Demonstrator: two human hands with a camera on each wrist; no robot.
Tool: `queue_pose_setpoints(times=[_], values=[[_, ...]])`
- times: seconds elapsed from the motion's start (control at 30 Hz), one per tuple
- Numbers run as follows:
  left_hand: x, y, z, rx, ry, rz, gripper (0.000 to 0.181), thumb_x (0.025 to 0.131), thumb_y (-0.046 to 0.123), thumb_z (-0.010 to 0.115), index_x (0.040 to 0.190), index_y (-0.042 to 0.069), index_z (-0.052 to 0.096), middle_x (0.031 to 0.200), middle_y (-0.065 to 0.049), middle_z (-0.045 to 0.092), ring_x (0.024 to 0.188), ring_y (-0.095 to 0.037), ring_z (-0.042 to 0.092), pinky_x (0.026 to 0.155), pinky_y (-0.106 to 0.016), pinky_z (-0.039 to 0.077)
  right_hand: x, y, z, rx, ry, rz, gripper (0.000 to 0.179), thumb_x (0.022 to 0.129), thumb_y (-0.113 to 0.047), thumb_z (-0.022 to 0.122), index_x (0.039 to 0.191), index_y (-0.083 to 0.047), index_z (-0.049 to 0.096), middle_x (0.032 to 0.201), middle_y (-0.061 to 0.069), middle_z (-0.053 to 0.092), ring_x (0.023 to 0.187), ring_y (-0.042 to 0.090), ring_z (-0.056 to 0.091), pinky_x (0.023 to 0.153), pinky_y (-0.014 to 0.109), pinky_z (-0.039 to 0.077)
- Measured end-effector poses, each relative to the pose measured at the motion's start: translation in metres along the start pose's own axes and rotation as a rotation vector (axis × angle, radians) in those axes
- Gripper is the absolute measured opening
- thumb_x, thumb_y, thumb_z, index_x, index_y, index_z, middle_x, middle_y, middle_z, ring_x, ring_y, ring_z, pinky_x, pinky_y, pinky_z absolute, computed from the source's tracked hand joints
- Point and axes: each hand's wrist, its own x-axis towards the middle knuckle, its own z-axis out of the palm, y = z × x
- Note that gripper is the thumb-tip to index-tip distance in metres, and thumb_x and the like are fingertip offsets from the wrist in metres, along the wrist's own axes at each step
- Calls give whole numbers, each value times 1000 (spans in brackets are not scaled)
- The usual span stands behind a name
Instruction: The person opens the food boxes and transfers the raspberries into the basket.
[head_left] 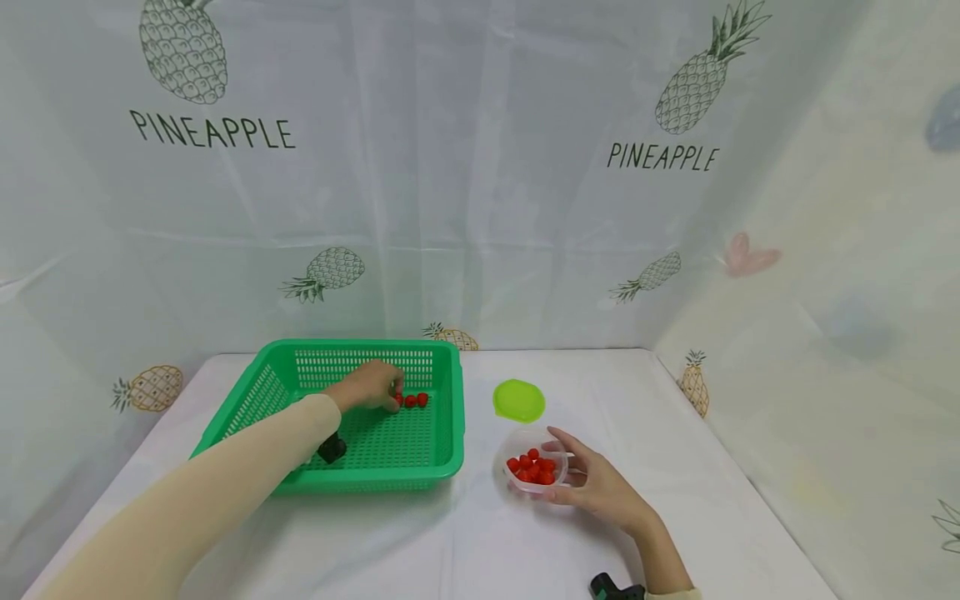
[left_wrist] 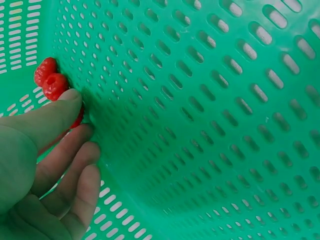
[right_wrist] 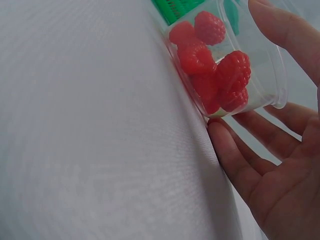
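- The right hand point(head_left: 600, 485) curls round the clear container point(head_left: 519, 439), thumb and fingers at its side, with red berries point(head_left: 534, 471) inside.
- The left hand point(head_left: 375, 385), inside the green basket point(head_left: 405, 446), pinches 1 partly hidden raspberry point(left_wrist: 77, 118) between thumb and fingertip.
- Step in hand, I judge: picking fruit from the basket; the next move calls for a gentle lift, sparing soft fruit.
- 2 loose raspberries point(head_left: 416, 401) lie just beside the pinched one.
- Beyond the container lies a lime-green lid point(head_left: 519, 401).

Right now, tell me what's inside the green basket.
Red berries and the left hand, partly covering one berry. The sleeve hides the near-left corner from view.
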Motion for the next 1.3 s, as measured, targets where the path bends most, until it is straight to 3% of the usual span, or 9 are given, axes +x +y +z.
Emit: queue_pose_setpoints(times=[0.3, 0.5, 0.67, 0.77, 0.93, 1.1, 1.3], values=[[-7, 5, 1, 4, 24, 5, 22, 92, 14, 85, 105, 6, 70, 95, -4, 67, 85, -20, 63, 75, -40, 56, 0, 2, 3, 11, -2, 16, 96, 85, -31, 91, 165, -23, 38, 150, 7, 59, 128, 27, 63, 100, 18, 51], [-6, 0, 1, -14, 2, -7, 22, 91, 14, 86, 105, 6, 71, 94, -4, 66, 83, -20, 62, 75, -41, 55, -1, 2, 5, -4, -12, 1, 95, 86, -31, 90, 165, -21, 38, 150, 8, 59, 128, 29, 63, 101, 18, 51], [-2, -6, -6, -28, 19, -2, 25, 90, 13, 86, 109, 7, 72, 94, -3, 69, 83, -19, 65, 76, -40, 57, -1, 0, 4, 1, -7, 14, 97, 85, -31, 91, 165, -19, 38, 150, 8, 59, 128, 29, 63, 102, 20, 52], [-3, -3, -16, -38, 56, 40, 25, 91, 13, 85, 111, 6, 71, 95, -4, 71, 86, -20, 68, 78, -43, 59, 0, 0, 3, -13, 0, 14, 98, 85, -32, 92, 165, -18, 38, 150, 8, 59, 128, 29, 64, 102, 22, 53], [-13, 21, -37, -85, 122, 111, 24, 95, 17, 82, 114, 8, 72, 102, -5, 75, 95, -24, 70, 91, -51, 58, 1, 0, 0, -24, 9, 10, 98, 84, -33, 92, 165, -20, 38, 150, 6, 59, 127, 28, 64, 101, 21, 53], [-27, 62, -53, -112, 179, 198, 23, 96, 20, 81, 115, 10, 72, 107, -2, 76, 100, -22, 71, 87, -43, 58, 2, 1, -2, -28, 11, 20, 99, 84, -35, 92, 165, -23, 38, 151, 5, 59, 129, 29, 63, 101, 18, 51], [-38, 105, -51, -175, 193, 294, 20, 95, 20, 82, 113, 15, 73, 104, 5, 74, 92, -14, 71, 85, -35, 57, 3, 1, -1, -16, 8, 8, 96, 85, -33, 91, 165, -23, 38, 151, 7, 59, 130, 30, 62, 101, 20, 51]])
